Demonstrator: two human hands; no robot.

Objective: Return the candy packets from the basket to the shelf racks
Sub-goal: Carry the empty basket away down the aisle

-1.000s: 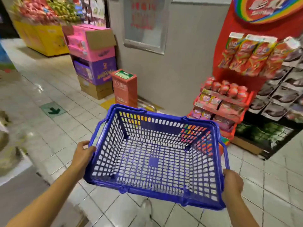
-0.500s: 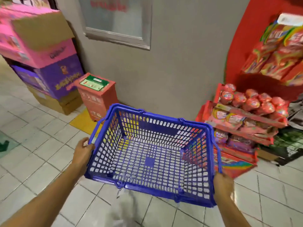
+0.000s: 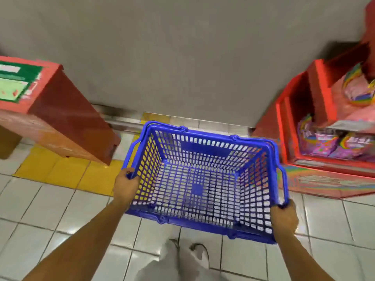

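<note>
A blue plastic mesh basket [image 3: 205, 147] hangs just above the white floor tiles, close to the grey wall. Nothing lies inside it; the floor shows through its bottom. My left hand [image 3: 126, 184] grips its left rim and my right hand [image 3: 284, 217] grips the near right corner by the handle. At the right stands the red candy rack [image 3: 300, 110], its lower shelves holding pink and purple candy packets [image 3: 324, 145] with rainbow print.
A red box [image 3: 60, 110] with a green and white label on top stands at the left on a yellow floor patch [image 3: 67, 171]. The grey wall [image 3: 182, 57] is straight ahead. My legs and a shoe [image 3: 178, 258] show at the bottom.
The view has tilted down and moved closer to the wall. The basket has dropped toward the floor between the red box and the rack. Both hands keep their grip.
</note>
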